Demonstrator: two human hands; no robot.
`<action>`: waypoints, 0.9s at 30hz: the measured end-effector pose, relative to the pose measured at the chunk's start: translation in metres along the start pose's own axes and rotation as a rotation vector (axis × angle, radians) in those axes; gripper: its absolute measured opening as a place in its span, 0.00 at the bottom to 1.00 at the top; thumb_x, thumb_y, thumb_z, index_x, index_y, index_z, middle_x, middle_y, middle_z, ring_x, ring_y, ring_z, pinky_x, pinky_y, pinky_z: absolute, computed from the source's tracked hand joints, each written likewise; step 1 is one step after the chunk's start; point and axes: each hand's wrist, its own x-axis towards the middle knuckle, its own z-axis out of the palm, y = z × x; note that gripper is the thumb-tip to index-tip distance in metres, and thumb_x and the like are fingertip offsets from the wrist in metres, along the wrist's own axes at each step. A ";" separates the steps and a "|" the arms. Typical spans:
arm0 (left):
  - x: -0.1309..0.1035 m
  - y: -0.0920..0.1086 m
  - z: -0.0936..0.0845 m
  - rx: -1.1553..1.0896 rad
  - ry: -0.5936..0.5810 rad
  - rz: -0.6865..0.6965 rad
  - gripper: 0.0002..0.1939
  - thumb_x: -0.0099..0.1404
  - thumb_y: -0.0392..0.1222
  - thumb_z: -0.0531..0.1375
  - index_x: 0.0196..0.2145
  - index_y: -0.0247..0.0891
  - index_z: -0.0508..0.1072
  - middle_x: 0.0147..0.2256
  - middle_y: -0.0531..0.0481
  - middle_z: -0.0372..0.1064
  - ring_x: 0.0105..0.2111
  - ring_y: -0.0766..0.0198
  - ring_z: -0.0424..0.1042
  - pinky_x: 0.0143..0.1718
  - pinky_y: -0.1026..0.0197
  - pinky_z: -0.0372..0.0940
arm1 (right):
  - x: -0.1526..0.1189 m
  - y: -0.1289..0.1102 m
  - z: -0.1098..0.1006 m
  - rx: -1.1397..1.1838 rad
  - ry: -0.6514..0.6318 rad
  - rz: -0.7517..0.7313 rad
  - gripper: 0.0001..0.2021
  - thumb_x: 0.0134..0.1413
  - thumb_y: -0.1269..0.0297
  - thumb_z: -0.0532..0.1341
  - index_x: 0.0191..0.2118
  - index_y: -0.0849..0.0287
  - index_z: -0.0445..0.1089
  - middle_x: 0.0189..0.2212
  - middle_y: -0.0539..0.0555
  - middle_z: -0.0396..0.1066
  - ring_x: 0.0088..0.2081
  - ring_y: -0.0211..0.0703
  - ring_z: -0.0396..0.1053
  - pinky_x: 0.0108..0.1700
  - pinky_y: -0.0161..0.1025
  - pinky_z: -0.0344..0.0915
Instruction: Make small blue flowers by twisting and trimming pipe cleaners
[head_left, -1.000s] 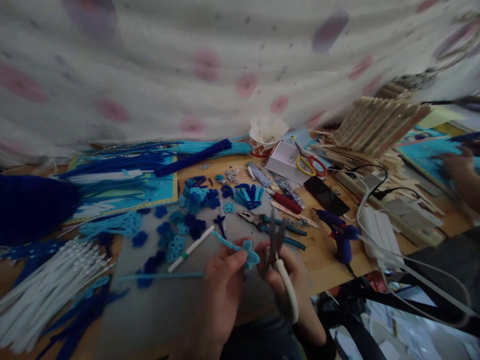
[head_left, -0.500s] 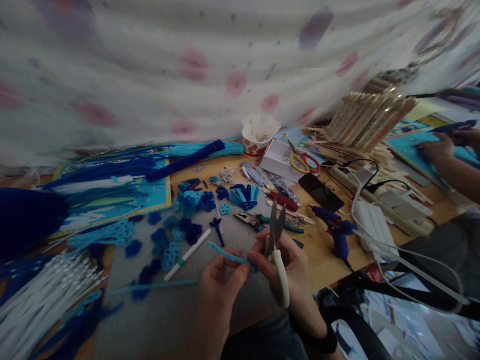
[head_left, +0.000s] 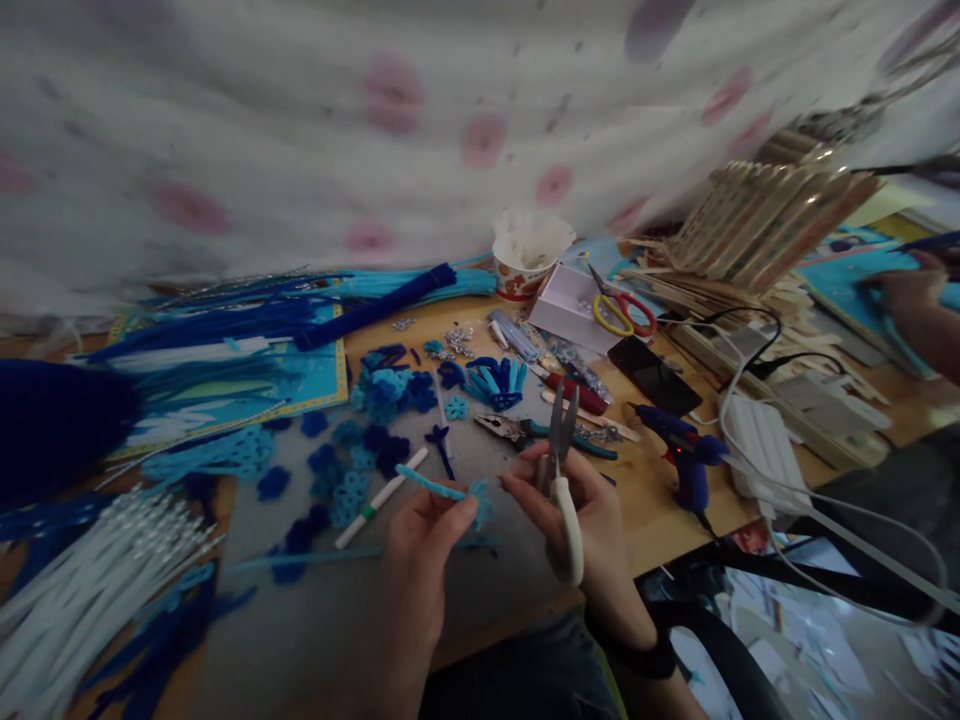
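Observation:
Between its thumb and fingers, my left hand (head_left: 429, 535) pinches a light blue fuzzy stem (head_left: 431, 483), whose right end forms a small looped flower shape (head_left: 481, 502). My right hand (head_left: 581, 515) is closed around white-handled scissors (head_left: 568, 520), their blades pointing up and slightly parted. A small gap separates its thumb and fingertip from the flower shape. Beneath both hands lies a grey mat (head_left: 315, 630). On it, left of my hands, are a white stick with a green band (head_left: 382, 497) and several blue fuzzy flowers (head_left: 349, 498).
Pliers (head_left: 517, 430), a blue glue gun (head_left: 684, 455), a black phone (head_left: 654, 376) and a white power strip (head_left: 765, 455) lie to the right. White stems (head_left: 105, 590) fill the lower left. Another person's hand (head_left: 919, 300) is at the far right. A paper cup (head_left: 517, 278) stands behind.
My hands have moved apart: the right fingertips have let go of the stem's right end. The looped flower shape now shows beside my left thumb. The view has shifted slightly.

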 end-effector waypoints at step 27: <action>-0.005 0.004 -0.008 0.077 -0.059 0.077 0.06 0.51 0.40 0.71 0.29 0.39 0.81 0.29 0.50 0.78 0.31 0.60 0.73 0.34 0.60 0.67 | -0.007 0.009 -0.013 0.337 -0.276 0.307 0.30 0.54 0.31 0.60 0.44 0.56 0.71 0.31 0.57 0.82 0.31 0.51 0.81 0.35 0.45 0.77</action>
